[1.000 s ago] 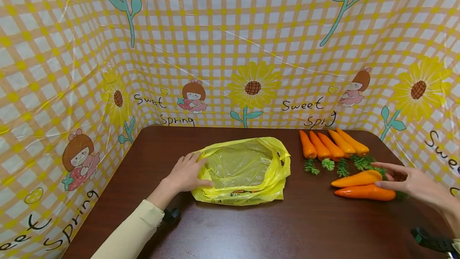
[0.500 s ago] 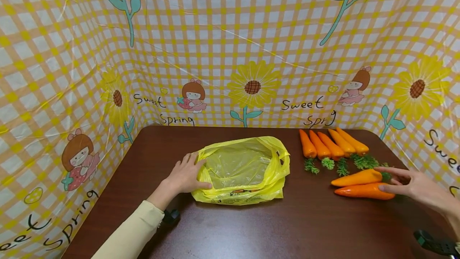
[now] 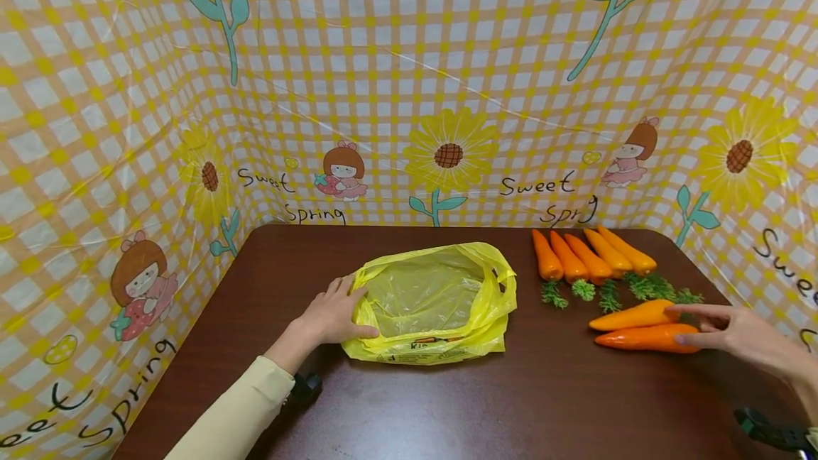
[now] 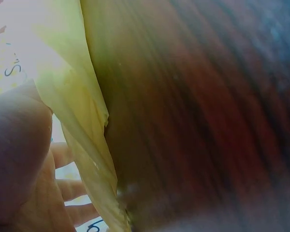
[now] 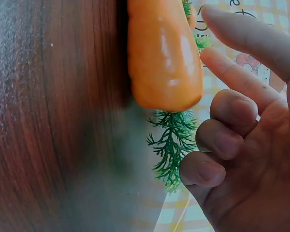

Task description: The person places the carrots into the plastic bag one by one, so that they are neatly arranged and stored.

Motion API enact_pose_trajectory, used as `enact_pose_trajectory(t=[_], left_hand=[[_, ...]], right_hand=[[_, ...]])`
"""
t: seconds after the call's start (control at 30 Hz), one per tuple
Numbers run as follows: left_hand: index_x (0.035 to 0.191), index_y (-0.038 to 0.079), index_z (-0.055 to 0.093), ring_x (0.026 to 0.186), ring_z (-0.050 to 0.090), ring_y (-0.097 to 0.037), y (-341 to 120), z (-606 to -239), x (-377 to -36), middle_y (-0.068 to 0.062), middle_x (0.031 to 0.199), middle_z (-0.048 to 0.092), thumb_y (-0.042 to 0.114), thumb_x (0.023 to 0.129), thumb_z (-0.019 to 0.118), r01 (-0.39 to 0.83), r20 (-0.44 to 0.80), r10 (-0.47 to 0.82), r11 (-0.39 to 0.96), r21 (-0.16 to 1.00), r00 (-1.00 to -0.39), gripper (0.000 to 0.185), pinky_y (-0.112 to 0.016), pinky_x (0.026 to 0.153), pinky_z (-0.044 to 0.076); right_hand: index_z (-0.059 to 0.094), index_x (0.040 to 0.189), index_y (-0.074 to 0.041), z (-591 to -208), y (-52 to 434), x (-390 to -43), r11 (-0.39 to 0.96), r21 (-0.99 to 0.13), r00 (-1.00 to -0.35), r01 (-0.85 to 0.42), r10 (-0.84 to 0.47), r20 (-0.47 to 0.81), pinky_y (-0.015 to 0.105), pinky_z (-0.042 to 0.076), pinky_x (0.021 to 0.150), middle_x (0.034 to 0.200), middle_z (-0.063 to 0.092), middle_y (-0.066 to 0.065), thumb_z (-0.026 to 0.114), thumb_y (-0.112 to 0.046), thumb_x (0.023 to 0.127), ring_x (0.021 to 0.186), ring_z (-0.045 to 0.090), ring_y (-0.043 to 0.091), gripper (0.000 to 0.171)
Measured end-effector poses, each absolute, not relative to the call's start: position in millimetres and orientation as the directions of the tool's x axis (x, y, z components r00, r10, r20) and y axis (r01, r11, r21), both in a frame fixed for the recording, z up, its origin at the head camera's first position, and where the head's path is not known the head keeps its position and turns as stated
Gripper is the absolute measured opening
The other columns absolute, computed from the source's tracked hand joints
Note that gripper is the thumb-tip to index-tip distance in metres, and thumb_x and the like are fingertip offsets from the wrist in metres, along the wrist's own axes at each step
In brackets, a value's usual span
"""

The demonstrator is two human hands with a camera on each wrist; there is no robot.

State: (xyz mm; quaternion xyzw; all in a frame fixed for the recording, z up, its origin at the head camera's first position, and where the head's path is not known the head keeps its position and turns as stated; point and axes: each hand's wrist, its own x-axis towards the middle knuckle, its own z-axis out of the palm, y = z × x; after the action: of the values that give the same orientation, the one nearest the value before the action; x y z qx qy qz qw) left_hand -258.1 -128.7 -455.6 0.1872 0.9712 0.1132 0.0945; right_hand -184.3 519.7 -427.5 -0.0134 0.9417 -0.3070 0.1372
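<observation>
A yellow plastic bag point(image 3: 422, 350) lies on the table with its mouth facing up. My left hand point(image 3: 326, 314) rests at the bag's left rim, thumb along the near corner. In the left wrist view, spread fingers point(image 4: 77, 188) run behind the yellow film. On the right, my right hand point(image 3: 735, 336) reaches over the top ends of two orange carrots, the nearer one point(image 3: 645, 338) and the farther one point(image 3: 633, 315). Its thumb and index finger are apart beside them; in the right wrist view the other fingers point(image 5: 217, 137) bend beside the green leaves point(image 5: 171, 145).
Several more carrots point(image 3: 584, 261) with green tops lie in a row at the back right of the dark wooden table point(image 3: 460, 410). A checked cloth point(image 3: 383, 91) with sunflowers surrounds the table's back and sides.
My right hand has lowered slightly, and its thumb has shifted a little left over the nearer carrot. The left hand, bag and carrots stay about where they were.
</observation>
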Motion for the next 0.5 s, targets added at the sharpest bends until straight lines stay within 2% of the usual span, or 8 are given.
enact_pose_trajectory(t=[0.03, 0.07, 0.17, 0.23, 0.27, 0.3, 0.4, 0.5], left_hand=[[0.157, 0.016, 0.038, 0.151, 0.022, -0.042, -128, -456, -258, -0.019, 0.166, 0.019, 0.065, 0.084, 0.07, 0.344, -0.141, 0.388, 0.903, 0.258, -0.911, 0.093, -0.063, 0.113, 0.032], [0.157, 0.016, 0.038, 0.151, 0.022, -0.042, -128, -456, -258, -0.019, 0.166, 0.019, 0.065, 0.084, 0.07, 0.344, -0.143, 0.388, 0.903, 0.259, -0.911, 0.094, -0.063, 0.113, 0.032], [0.157, 0.016, 0.038, 0.151, 0.021, -0.042, -127, -456, -259, -0.019, 0.166, 0.018, 0.065, 0.084, 0.07, 0.348, -0.143, 0.391, 0.903, 0.254, -0.909, 0.094, -0.063, 0.112, 0.032], [0.157, 0.016, 0.038, 0.151, 0.021, -0.042, -127, -456, -260, -0.019, 0.166, 0.019, 0.065, 0.084, 0.07, 0.349, -0.14, 0.392, 0.902, 0.256, -0.909, 0.093, -0.063, 0.112, 0.032], [0.157, 0.017, 0.037, 0.152, 0.021, -0.042, -127, -456, -260, -0.019, 0.166, 0.018, 0.066, 0.085, 0.069, 0.347, -0.144, 0.39, 0.903, 0.254, -0.91, 0.093, -0.063, 0.113, 0.032], [0.157, 0.017, 0.038, 0.152, 0.021, -0.042, -127, -456, -260, -0.019, 0.166, 0.018, 0.066, 0.085, 0.069, 0.346, -0.144, 0.39, 0.903, 0.256, -0.91, 0.093, -0.063, 0.113, 0.032], [0.157, 0.018, 0.038, 0.152, 0.021, -0.041, -128, -455, -259, -0.018, 0.167, 0.018, 0.066, 0.084, 0.069, 0.34, -0.146, 0.384, 0.904, 0.259, -0.911, 0.093, -0.063, 0.113, 0.032], [0.157, 0.018, 0.039, 0.152, 0.021, -0.041, -128, -455, -258, -0.018, 0.167, 0.019, 0.067, 0.083, 0.069, 0.335, -0.146, 0.38, 0.906, 0.259, -0.913, 0.093, -0.063, 0.112, 0.033]], right_hand=[[0.044, 0.151, 0.0, -427, 520, -184, 0.818, -0.572, -0.96, 0.058, -0.112, -0.257, 0.027, 0.052, 0.075, 0.147, 0.048, 0.03, 0.062, -0.041, 0.1, 0.094, 0.036, -0.028, 0.068], [0.045, 0.15, 0.001, -428, 521, -184, 0.824, -0.563, -0.961, 0.06, -0.105, -0.257, 0.028, 0.052, 0.074, 0.147, 0.047, 0.032, 0.062, -0.041, 0.1, 0.094, 0.039, -0.026, 0.067], [0.047, 0.148, 0.002, -427, 523, -185, 0.85, -0.522, -0.963, 0.069, -0.081, -0.259, 0.031, 0.05, 0.072, 0.149, 0.039, 0.038, 0.061, -0.045, 0.1, 0.102, 0.051, -0.003, 0.069], [0.048, 0.147, 0.003, -426, 525, -186, 0.866, -0.493, -0.965, 0.079, -0.058, -0.256, 0.04, 0.052, 0.075, 0.149, 0.032, 0.044, 0.062, -0.047, 0.099, 0.108, 0.061, 0.031, 0.071], [0.048, 0.146, 0.005, -425, 526, -186, 0.874, -0.479, -0.965, 0.085, -0.047, -0.257, 0.045, 0.052, 0.076, 0.148, 0.029, 0.047, 0.062, -0.048, 0.099, 0.11, 0.057, 0.05, 0.072], [0.048, 0.146, 0.005, -424, 527, -187, 0.88, -0.465, -0.963, 0.097, -0.035, -0.267, 0.049, 0.051, 0.078, 0.148, 0.025, 0.049, 0.062, -0.05, 0.098, 0.113, 0.049, 0.063, 0.074], [0.046, 0.146, 0.007, -424, 529, -188, 0.884, -0.452, -0.955, 0.118, -0.023, -0.294, 0.06, 0.049, 0.082, 0.146, 0.017, 0.053, 0.062, -0.051, 0.097, 0.124, 0.031, 0.073, 0.078], [0.046, 0.146, 0.008, -427, 531, -190, 0.879, -0.461, -0.948, 0.12, -0.036, -0.316, 0.06, 0.049, 0.083, 0.146, 0.018, 0.052, 0.063, -0.05, 0.097, 0.124, 0.03, 0.073, 0.077]])
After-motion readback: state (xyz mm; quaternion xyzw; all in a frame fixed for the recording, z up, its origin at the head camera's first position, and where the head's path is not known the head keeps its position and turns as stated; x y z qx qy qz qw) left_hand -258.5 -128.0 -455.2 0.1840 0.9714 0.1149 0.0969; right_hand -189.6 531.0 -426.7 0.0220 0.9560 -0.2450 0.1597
